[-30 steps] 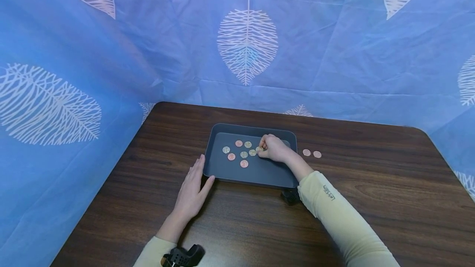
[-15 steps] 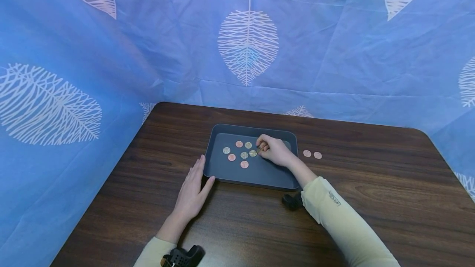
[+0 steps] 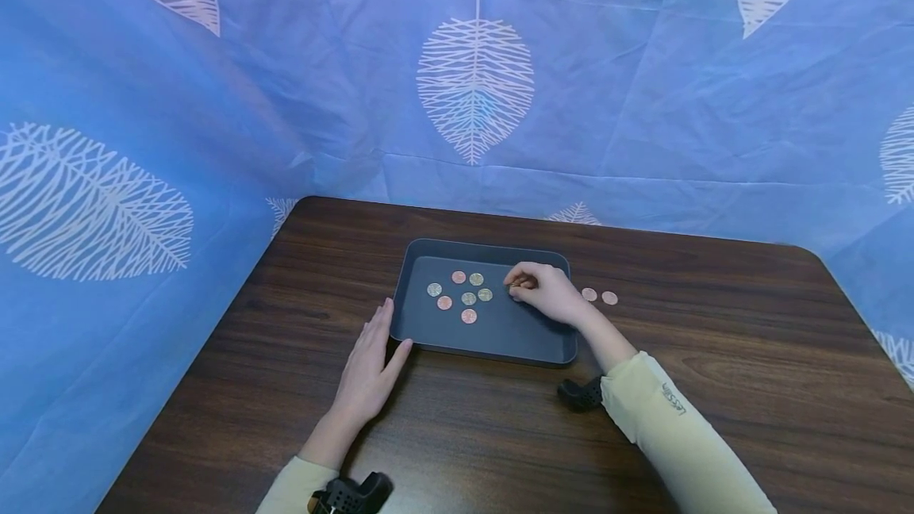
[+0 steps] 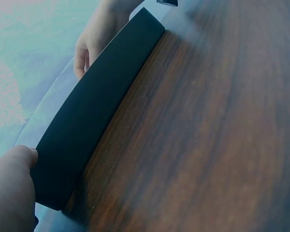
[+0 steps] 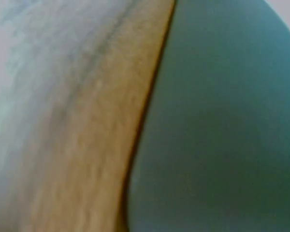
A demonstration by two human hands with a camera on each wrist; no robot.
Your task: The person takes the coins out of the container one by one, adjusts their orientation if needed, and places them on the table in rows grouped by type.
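A shallow dark grey tray (image 3: pixel 514 339) lies on the table with several copper and pale gold coins in it, among them a copper coin (image 3: pixel 468 316) and a gold one (image 3: pixel 476 279). Over the tray's right half, my right hand (image 3: pixel 546 290) pinches a coin between thumb and fingers, which mostly hide it. My left hand (image 3: pixel 367 367) touches the tray's near left corner, its fingers straight along the side. In the left wrist view the thumb (image 4: pixel 26 157) is at the tray's outer wall (image 4: pixel 96 106). The right wrist view holds only the tray's wall (image 5: pixel 217 125) and blurred wood.
Two copper coins, one (image 3: pixel 589 294) nearer the tray and another (image 3: pixel 610 298) beside it, lie on the dark wooden table (image 3: pixel 714 339) just right of the tray. A blue cloth (image 3: pixel 343 62) with white leaf prints hangs behind and to the left.
My right hand has picked up a gold coin from the right end of the group and moved rightward with it. The left hand stays at the tray's corner.
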